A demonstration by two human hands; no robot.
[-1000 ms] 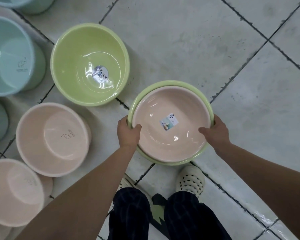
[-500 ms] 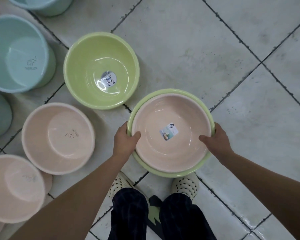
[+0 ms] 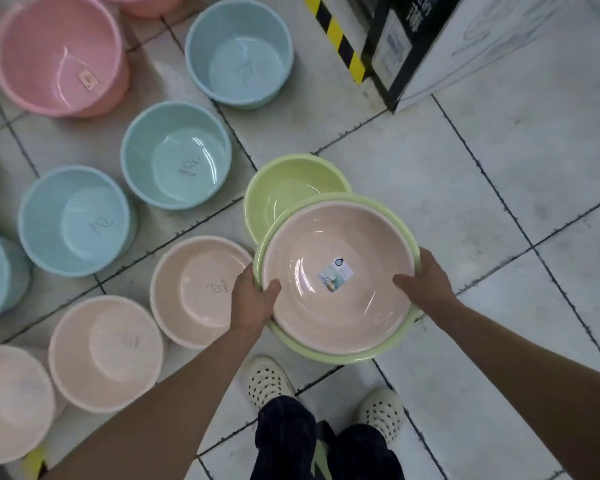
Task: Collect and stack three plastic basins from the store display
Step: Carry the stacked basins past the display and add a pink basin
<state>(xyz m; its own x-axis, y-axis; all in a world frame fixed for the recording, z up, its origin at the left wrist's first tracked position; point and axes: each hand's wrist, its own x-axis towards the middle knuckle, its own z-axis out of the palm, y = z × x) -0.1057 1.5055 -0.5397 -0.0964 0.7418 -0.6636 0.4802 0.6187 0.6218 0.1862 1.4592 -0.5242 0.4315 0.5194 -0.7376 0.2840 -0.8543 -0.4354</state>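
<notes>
Well, the person holds two basins, one inside the other. The peach basin [image 3: 354, 317] sits inside the green basin [image 3: 326, 355], so only the green rim shows around it. A small sticker [image 3: 336, 279] is stuck to the bottom of the peach one.

The left hand [image 3: 255, 299] grips the left side of both rims. Its thumb goes over the edge and into the peach basin. The right hand [image 3: 426, 285] grips the right side the same way. The pair is up off the tiled floor [image 3: 465, 188], in the middle, a little farther out than the person's feet.

A second green basin [image 3: 284, 188] stands on the floor just past the held pair, a bit to the left. The held pair covers its near part. I cannot tell if they touch.

On the left, more basins stand open side up on the floor. The floor peach basins [image 3: 198, 289] make a row near the left arm. Farther away are the blue basins [image 3: 175, 155]. A pink basin [image 3: 59, 55] is at the far left.

At the far right stands a big box [image 3: 465, 39], with a yellow and black stripe [image 3: 336, 32] beside it.

Near the bottom are two white shoes [image 3: 267, 381] with holes and dark trousers [image 3: 286, 441].
</notes>
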